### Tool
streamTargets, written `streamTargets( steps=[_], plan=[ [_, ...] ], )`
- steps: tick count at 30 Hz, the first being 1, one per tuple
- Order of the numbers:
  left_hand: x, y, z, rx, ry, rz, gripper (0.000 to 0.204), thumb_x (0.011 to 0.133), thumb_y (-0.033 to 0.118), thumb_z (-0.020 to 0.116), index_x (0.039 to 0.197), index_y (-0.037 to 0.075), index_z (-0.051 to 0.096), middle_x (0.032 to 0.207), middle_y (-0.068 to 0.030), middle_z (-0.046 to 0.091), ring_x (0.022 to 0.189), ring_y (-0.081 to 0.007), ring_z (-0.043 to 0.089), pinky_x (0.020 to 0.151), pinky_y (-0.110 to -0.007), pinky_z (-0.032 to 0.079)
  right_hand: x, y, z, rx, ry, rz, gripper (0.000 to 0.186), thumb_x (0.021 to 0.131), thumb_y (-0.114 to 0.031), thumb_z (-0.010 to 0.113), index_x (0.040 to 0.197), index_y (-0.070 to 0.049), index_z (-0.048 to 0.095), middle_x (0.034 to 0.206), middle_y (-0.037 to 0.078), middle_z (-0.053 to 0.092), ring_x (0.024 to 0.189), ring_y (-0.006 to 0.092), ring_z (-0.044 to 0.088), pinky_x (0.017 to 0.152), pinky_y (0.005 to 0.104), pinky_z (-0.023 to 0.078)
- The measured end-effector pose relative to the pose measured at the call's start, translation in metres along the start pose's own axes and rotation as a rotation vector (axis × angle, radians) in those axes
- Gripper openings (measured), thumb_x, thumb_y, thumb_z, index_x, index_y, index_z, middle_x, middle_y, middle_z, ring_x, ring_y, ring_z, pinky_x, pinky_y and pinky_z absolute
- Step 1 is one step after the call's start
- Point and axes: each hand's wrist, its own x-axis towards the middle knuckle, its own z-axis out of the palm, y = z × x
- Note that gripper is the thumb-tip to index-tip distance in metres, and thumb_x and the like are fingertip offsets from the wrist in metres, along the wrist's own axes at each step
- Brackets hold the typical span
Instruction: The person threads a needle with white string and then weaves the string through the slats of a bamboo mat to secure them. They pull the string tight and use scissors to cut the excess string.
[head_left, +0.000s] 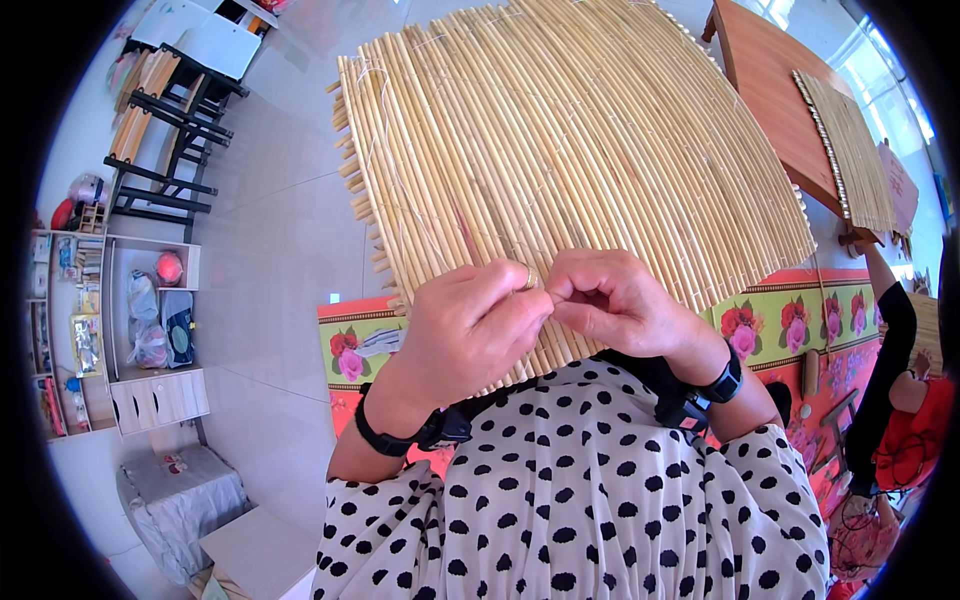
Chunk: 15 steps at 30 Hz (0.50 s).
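Note:
A large mat of pale reed stalks bound side by side (560, 140) lies over a table with a flowered cloth (790, 310), its near edge at my chest. My left hand (465, 330) and my right hand (610, 300) meet at that near edge, fingertips pinched together as if on a thin binding string, which is too fine to see clearly. A ring shows on a left finger. Both wrists wear black bands. My spotted white-and-black garment fills the lower middle.
A second reed mat (855, 150) lies on a brown wooden table (770, 90) at the upper right. Another person in red and black (900, 420) sits at the right. Shelves (110, 330) and a black rack (170, 130) stand on the left.

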Motion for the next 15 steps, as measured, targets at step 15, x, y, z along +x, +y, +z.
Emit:
streamTargets(
  steps=[15],
  plan=[
    [-0.016,0.0,-0.004,-0.727,-0.011,-0.66,0.006,0.084,0.0,0.059,0.088,0.0,0.055,0.086,-0.0036,0.052,0.068,-0.0085,0.049,0.061,-0.022,0.042,0.004,-0.011,0.008,-0.193,0.005,0.09,0.01,0.078,-0.005,0.07,0.087,-0.004,0.066,0.077,0.004,0.058,0.056,0.0119,0.054,0.053,0.0266,0.044]
  ],
)
